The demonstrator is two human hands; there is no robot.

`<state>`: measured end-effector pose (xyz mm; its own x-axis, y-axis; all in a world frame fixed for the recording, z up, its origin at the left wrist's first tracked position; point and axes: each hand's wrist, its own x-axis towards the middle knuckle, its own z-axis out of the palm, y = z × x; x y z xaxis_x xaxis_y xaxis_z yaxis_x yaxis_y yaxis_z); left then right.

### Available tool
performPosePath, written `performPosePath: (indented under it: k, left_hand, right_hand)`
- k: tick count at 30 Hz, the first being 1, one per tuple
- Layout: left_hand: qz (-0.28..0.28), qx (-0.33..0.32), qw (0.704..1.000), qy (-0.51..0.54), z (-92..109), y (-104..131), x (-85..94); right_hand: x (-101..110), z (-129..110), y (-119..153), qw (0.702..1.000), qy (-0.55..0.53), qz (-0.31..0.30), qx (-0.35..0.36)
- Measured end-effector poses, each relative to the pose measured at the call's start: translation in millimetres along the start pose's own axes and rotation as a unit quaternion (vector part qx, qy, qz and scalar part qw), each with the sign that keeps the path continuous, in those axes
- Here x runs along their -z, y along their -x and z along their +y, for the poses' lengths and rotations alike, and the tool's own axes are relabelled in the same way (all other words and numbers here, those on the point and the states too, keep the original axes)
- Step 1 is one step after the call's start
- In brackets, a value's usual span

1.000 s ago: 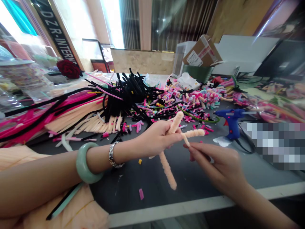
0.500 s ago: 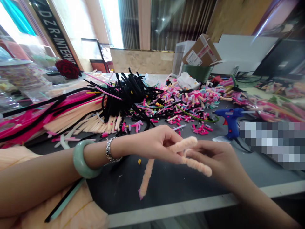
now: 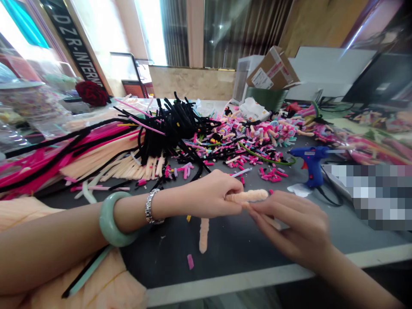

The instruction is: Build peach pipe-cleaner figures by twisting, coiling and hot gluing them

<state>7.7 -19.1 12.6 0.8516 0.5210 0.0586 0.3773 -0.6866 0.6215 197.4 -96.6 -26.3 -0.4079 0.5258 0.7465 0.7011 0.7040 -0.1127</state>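
A peach fuzzy stem piece [image 3: 251,196] with several coiled arms sits between my two hands over the dark table mat. My left hand [image 3: 214,195] is closed on it, with one arm sticking out to the right and another hanging below [image 3: 204,236] my palm. The fingertips of my right hand [image 3: 291,221] pinch the same piece just right of the left fingers, partly covering its lower arm. A small purple bit [image 3: 190,262] lies on the mat below my left hand.
Black stems [image 3: 174,124] and cut peach stems [image 3: 131,165] are heaped at the back left. Pink and purple scraps [image 3: 238,150] spread behind my hands. A blue glue gun [image 3: 312,165] stands at the right, near a cardboard box [image 3: 273,71].
My right hand has turned and now covers the lower right arm of the peach piece. The hanging arm has swung upright, apart from the purple bit.
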Motion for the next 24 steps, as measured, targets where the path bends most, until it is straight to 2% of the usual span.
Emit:
performPosePath:
  k: [5, 7, 10, 15, 19, 21, 24]
  left_hand:
    - [0.051, 0.024, 0.998, -0.005, -3, 0, -1.5]
    - [0.062, 0.041, 0.997, 0.032, -6, -1, -2.4]
    - [0.064, 0.076, 0.985, 0.141, -9, -3, -4.4]
    - [0.066, 0.087, 0.945, 0.307, -7, -6, -8.7]
    - [0.079, 0.102, 0.881, 0.455, -3, -6, -12.6]
    - [0.082, 0.097, 0.855, 0.504, -2, -6, -13.7]
    - [0.059, 0.062, 0.842, 0.532, -3, -5, -12.8]
  right_hand:
    - [-1, 2, 3, 0.997, 0.055, 0.004, 0.052]
    - [-2, 3, 3, 0.996, 0.071, 0.018, 0.057]
    - [-3, 2, 3, 0.992, 0.102, 0.043, 0.052]
    - [-3, 1, 3, 0.987, 0.139, 0.056, 0.053]
    - [-4, 2, 4, 0.986, 0.148, 0.047, 0.061]
    - [-4, 2, 4, 0.989, 0.132, 0.049, 0.05]
    - [-4, 2, 2, 0.996, 0.068, 0.063, 0.009]
